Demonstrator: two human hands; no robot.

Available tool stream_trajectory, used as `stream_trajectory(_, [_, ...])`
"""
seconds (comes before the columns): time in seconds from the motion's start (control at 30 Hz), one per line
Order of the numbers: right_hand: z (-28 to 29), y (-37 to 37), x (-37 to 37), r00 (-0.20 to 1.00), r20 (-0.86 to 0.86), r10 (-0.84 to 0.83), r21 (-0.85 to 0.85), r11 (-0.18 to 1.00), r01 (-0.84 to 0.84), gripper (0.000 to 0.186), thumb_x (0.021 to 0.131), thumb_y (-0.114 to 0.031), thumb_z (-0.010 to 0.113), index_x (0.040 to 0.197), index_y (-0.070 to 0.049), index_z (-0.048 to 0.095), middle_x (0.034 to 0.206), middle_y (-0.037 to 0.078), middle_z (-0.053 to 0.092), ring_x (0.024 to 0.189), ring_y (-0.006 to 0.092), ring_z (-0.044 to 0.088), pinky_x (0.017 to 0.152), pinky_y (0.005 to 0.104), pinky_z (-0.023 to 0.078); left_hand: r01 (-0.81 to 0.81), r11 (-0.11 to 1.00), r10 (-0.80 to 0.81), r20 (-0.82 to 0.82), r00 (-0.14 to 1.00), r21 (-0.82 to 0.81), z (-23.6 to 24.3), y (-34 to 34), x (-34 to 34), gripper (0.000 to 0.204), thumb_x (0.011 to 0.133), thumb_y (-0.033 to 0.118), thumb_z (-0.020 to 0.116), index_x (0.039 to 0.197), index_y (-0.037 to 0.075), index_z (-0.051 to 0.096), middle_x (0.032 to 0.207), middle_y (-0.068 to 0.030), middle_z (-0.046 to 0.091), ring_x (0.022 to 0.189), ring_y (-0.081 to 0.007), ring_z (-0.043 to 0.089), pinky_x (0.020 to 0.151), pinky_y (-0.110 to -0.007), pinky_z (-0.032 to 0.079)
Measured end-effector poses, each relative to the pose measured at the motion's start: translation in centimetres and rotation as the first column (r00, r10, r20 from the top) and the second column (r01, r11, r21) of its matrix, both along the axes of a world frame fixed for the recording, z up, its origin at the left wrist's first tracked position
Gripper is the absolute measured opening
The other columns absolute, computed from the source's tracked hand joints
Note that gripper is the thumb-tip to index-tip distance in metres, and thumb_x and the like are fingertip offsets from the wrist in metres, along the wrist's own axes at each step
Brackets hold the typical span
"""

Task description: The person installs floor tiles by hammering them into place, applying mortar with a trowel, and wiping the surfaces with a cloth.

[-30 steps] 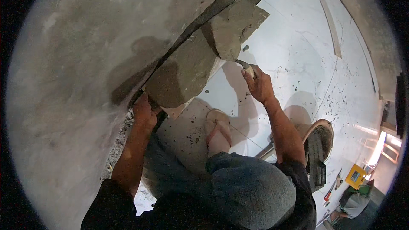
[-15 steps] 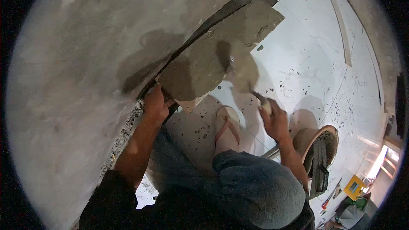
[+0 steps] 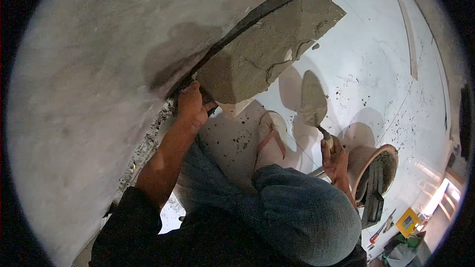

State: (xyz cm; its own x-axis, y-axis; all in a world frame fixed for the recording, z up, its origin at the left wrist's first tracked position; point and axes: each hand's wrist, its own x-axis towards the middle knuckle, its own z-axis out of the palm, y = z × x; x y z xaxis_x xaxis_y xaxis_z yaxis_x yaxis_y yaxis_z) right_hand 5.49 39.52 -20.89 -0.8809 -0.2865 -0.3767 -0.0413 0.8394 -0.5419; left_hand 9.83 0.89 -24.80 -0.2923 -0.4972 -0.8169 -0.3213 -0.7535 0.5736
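Left hand (image 3: pixel 192 105): left of centre, closed on the near end of a mortar-coated tile (image 3: pixel 267 44).
Tile position: slanting from left of centre to the upper right of centre, alongside a grey cement wall (image 3: pixel 99 69); pale and bare at the lowest corner.
Right hand (image 3: pixel 336 158): right of centre, wrapped around the handle of a leaf-shaped trowel (image 3: pixel 312 96).
Trowel blade: mortar-smeared, pointing up the frame, apart from the tile.
Bucket (image 3: pixel 358 161): lower right, just beside the right hand, with a black tool (image 3: pixel 374 200) inside.
Good spreading, as a judgement: brace the held end firmly, keep the blade shallow, flatten the rough ridge along the right edge, work mortar evenly toward the bare corner.
Change from one second ago: trowel off the mortar and nearer the bucket; same left-hand grip.
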Motion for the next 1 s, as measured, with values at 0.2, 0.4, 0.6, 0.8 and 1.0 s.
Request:
stream_trajectory(0.2, [-1.1, -7.1, -0.8, 0.995, -0.03, 0.093, -0.344, 0.934, -0.098, 0.033, 0.089, -0.02, 0.059, 0.119, -0.007, 0.056, 0.096, 0.022, 0.064, 0.08, 0.0382, 0.064, 0.069, 0.0422, 0.052, 0.104, 0.994, -0.1, -0.194, 0.976, 0.013, -0.7, -0.8, 0.6, 0.045, 0.1, 0.028, 0.039, 0.134, -0.002, 0.033, 0.133, -0.02, 0.042, 0.119, -0.0349, 0.049, 0.098, -0.051, 0.045])
stream_trajectory(0.4, [-2.8, -7.8, 1.1, 0.947, -0.009, 0.32, -0.351, 0.886, -0.303, 0.04, 0.086, -0.021, 0.065, 0.118, -0.001, 0.053, 0.102, 0.025, 0.064, 0.09, 0.0398, 0.065, 0.074, 0.0437, 0.052, 0.123, 0.992, -0.12, -0.162, 0.98, 0.011, 0.0, -0.3, 0.4, 0.043, 0.1, 0.025, 0.04, 0.13, -0.006, 0.036, 0.128, -0.0215, 0.048, 0.12, -0.0357, 0.049, 0.101, -0.048, 0.042])
stream_trajectory(0.6, [-0.9, 1.0, 2.5, 0.965, 0.166, 0.204, -0.111, 0.976, -0.188, 0.042, 0.088, -0.028, 0.061, 0.118, 0.001, 0.054, 0.106, 0.025, 0.061, 0.089, 0.043, 0.062, 0.079, 0.0459, 0.05, 0.073, 0.996, -0.065, -0.143, 0.988, 0.052, 1.2, 0.8, -0.2, 0.045, 0.1, 0.027, 0.038, 0.132, -0.005, 0.035, 0.131, -0.0202, 0.045, 0.123, -0.0342, 0.047, 0.1, -0.051, 0.045])
stream_trajectory(0.8, [-1.0, -1.3, 2.0, 0.968, -0.076, 0.24, -0.226, 0.941, -0.252, 0.04, 0.081, -0.009, 0.061, 0.118, 0.0, 0.047, 0.102, 0.026, 0.053, 0.092, 0.043, 0.057, 0.076, 0.0469, 0.048, 0.072, 0.995, -0.054, -0.227, 0.972, 0.069, 0.6, 0.3, 0.1, 0.043, 0.101, 0.027, 0.037, 0.131, -0.003, 0.038, 0.126, -0.017, 0.049, 0.113, -0.0325, 0.055, 0.096, -0.053, 0.049])
stream_trajectory(1.0, [-4.9, -10.1, 1.9, 0.955, -0.173, 0.241, -0.381, 0.878, -0.29, 0.042, 0.075, -0.012, 0.069, 0.108, 0.002, 0.046, 0.105, 0.025, 0.049, 0.086, 0.0427, 0.059, 0.072, 0.0447, 0.051, 0.048, 0.988, 0.004, -0.326, 0.945, 0.15, 2.2, -0.1, -0.2, 0.031, 0.099, 0.025, 0.042, 0.122, 0.006, 0.05, 0.117, -0.013, 0.059, 0.102, -0.0301, 0.06, 0.09, -0.044, 0.05])
